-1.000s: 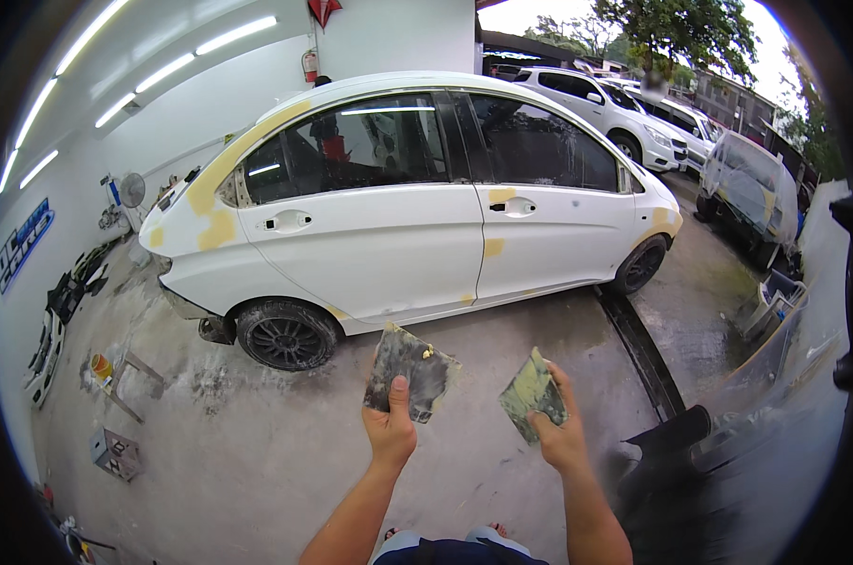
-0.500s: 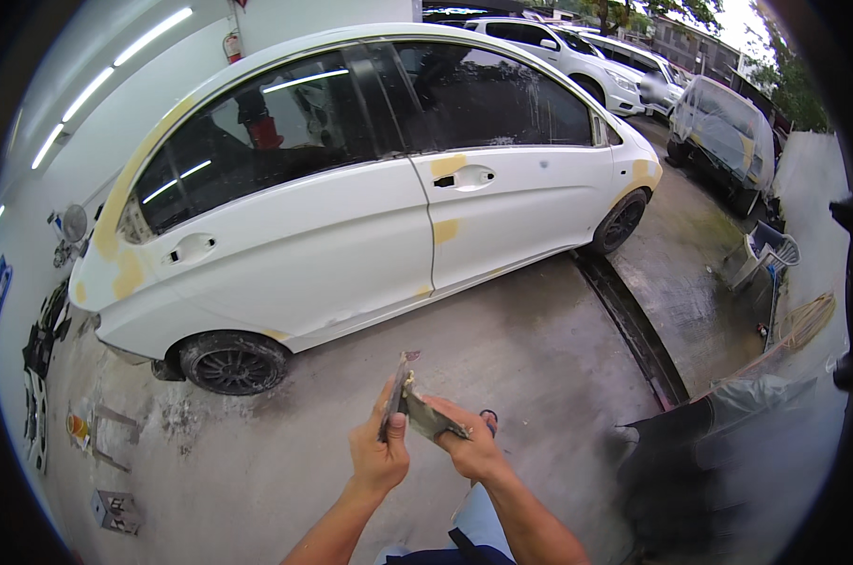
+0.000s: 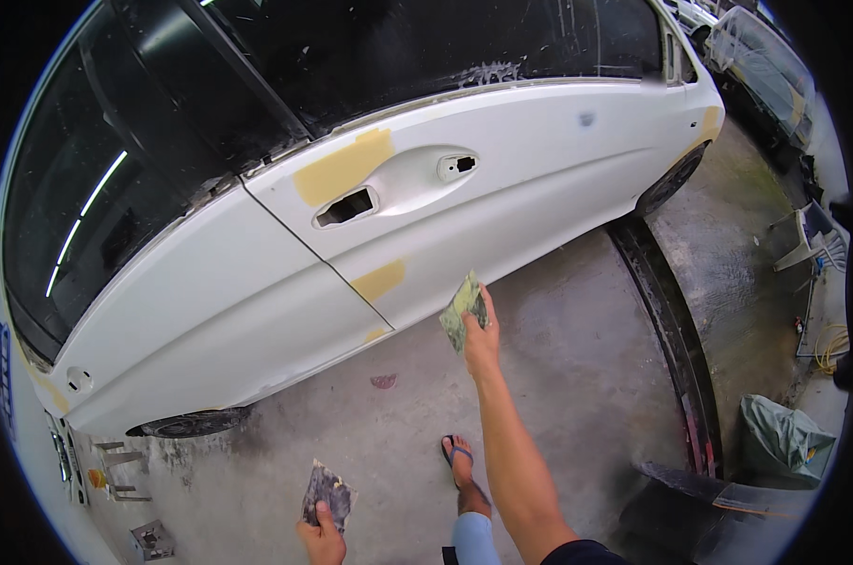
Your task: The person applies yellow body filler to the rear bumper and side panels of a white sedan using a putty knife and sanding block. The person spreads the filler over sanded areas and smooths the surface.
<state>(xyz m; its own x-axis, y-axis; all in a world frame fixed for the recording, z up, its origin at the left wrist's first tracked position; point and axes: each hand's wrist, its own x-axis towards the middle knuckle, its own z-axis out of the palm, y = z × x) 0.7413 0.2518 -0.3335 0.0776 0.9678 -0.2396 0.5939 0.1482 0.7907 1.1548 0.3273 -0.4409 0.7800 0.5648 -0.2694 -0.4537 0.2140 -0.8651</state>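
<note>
My right hand [image 3: 483,339] is stretched forward beside the lower edge of a white car's front door [image 3: 539,155]. It is closed on a thin, flat putty spreader [image 3: 463,309] smeared with yellow-green filler. Low in the view, my left hand [image 3: 323,543] pinches a squarish, dark, stained plate [image 3: 328,494] under its thumb. Yellow filler covers a patch beside the door handle recess [image 3: 344,168]. Another yellow patch [image 3: 379,281] lies lower by the door seam. Neither tool visibly touches the car.
A dark channel [image 3: 666,330] crosses the concrete floor on the right. Beyond it are a grey-green cover [image 3: 784,435] and a plastic chair [image 3: 817,240]. A small stool [image 3: 122,471] and a grey crate [image 3: 151,540] stand at the lower left. A reddish scrap [image 3: 383,381] lies on the floor.
The hands have parted after holding the two tools together. My right hand has reached forward with the spreader, and my left has dropped lower left with the plate. The car appears closer.
</note>
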